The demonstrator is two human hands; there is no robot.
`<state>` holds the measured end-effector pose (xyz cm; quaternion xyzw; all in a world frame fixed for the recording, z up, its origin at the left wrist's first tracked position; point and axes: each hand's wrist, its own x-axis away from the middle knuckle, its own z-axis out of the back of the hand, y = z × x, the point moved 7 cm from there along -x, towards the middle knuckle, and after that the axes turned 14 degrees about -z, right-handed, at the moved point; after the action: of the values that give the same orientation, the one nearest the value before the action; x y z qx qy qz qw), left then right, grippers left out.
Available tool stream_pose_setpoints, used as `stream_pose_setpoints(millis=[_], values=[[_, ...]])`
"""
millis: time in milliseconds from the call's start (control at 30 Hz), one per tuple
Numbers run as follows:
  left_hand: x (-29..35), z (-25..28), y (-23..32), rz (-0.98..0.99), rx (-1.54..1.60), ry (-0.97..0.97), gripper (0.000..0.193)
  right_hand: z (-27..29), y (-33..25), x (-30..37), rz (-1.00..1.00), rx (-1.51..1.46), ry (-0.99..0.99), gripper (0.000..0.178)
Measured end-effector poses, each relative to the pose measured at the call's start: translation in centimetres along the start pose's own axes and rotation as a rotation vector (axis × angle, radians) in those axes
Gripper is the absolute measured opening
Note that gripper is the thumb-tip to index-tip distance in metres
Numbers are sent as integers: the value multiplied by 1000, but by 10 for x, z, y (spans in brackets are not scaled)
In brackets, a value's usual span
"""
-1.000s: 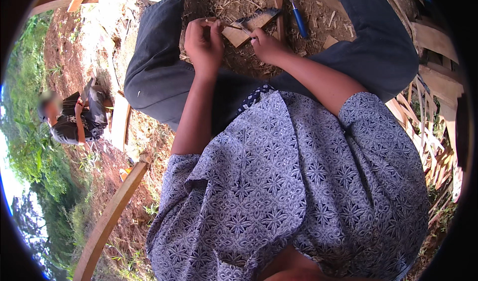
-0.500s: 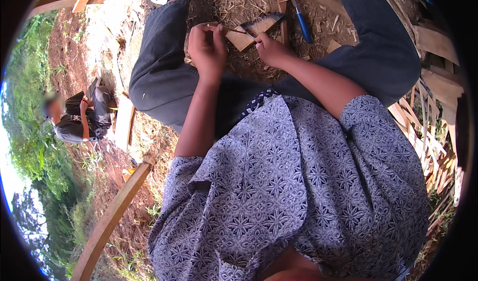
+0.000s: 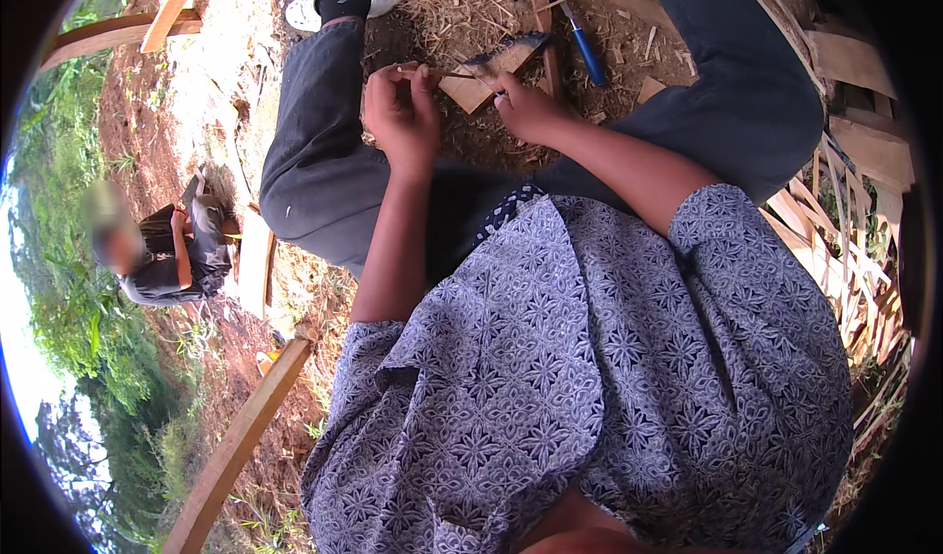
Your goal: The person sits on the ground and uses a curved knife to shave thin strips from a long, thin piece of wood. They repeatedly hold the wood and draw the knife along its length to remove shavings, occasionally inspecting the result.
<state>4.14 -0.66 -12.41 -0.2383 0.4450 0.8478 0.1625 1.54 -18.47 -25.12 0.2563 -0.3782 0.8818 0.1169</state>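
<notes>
My left hand (image 3: 403, 120) is closed, its fingertips pinching a thin brown wooden stick (image 3: 447, 74) that points toward my right hand. Closed as well, my right hand (image 3: 530, 110) grips a small knife; a bit of thin pale blade shows at the stick's end, while the handle is hidden in the fingers. Below both hands a flat wood block (image 3: 470, 92) with a blackened far edge lies on the ground. Just beyond my right hand are a tool with a wooden handle (image 3: 551, 68) and dark metal head, and a blue-handled bladed tool (image 3: 589, 58).
My bent legs in dark trousers (image 3: 319, 132) frame the ground, strewn with wood shavings (image 3: 452, 14). Split wood strips (image 3: 835, 230) pile up at the right. At the left another person (image 3: 162, 249) sits near a board (image 3: 256, 259); a wooden beam (image 3: 241, 436) slants nearer.
The view has shifted slightly. Both hands stay close together on the stick and knife, and the blade shows less than before. The tools on the ground lie as they were.
</notes>
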Motion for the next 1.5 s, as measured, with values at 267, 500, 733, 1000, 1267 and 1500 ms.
stream_pose_setpoints(millis=[267, 500, 733, 1000, 1267, 1500], values=[[-4, -3, 0, 12, 63, 16, 8, -3, 7, -4, -82, -5, -87, 26], [-2, 0, 5, 16, 20, 31, 9, 0, 8, -4, -164, 55, -151, 28], [0, -3, 2, 150, 219, 135, 9, -9, 16, -11, -150, 49, -140, 31], [2, -2, 0, 88, 126, 77, 9, -2, 7, -5, -142, 42, -174, 30], [-3, 0, 4, 40, 16, 3, 10, -8, 6, -6, -161, 46, -182, 27], [0, 2, 5, 101, 151, 92, 8, -4, 3, -3, -187, 61, -202, 32]])
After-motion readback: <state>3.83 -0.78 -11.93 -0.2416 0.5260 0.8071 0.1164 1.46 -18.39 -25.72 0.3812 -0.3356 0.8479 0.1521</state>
